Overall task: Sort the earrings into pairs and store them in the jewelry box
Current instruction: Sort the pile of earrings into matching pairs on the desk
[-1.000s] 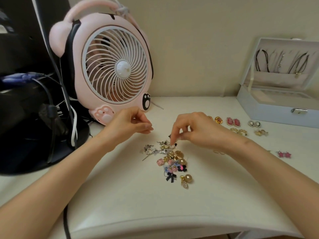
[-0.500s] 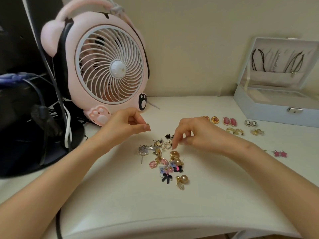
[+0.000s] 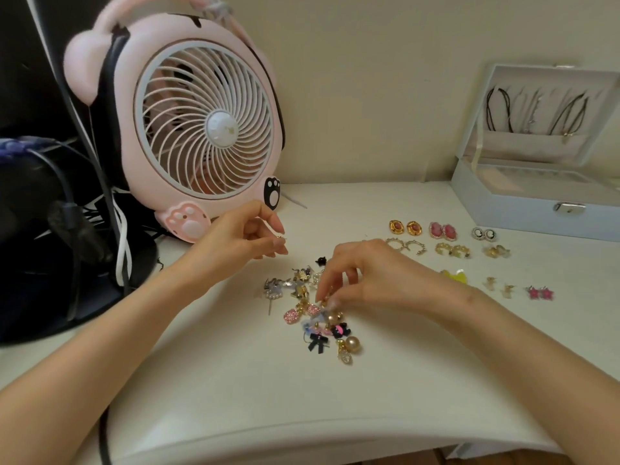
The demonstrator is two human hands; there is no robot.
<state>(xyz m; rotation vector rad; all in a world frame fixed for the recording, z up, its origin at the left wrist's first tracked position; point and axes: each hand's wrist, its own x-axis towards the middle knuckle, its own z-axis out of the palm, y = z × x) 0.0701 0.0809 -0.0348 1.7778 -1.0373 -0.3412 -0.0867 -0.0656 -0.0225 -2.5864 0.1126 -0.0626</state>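
Note:
A heap of mixed earrings (image 3: 315, 313) lies on the white desk in front of me. My right hand (image 3: 365, 276) hovers over the heap, its thumb and fingertips pinching a small gold earring (image 3: 324, 300) at the heap's upper right. My left hand (image 3: 241, 239) is raised left of the heap, pinching a tiny gold earring (image 3: 280, 239) between thumb and finger. Sorted pairs (image 3: 443, 231) lie in rows to the right. The pale blue jewelry box (image 3: 523, 209) stands open at the far right, with necklaces hanging in its lid.
A pink cat-ear fan (image 3: 201, 129) stands at the back left, close behind my left hand. A dark monitor stand with cables (image 3: 77, 236) fills the left edge. The desk's rounded front edge (image 3: 302, 441) runs below my forearms.
My right hand has slid down from the top of the heap toward its middle right and now pinches a gold piece. My left hand stays raised, still holding its small earring.

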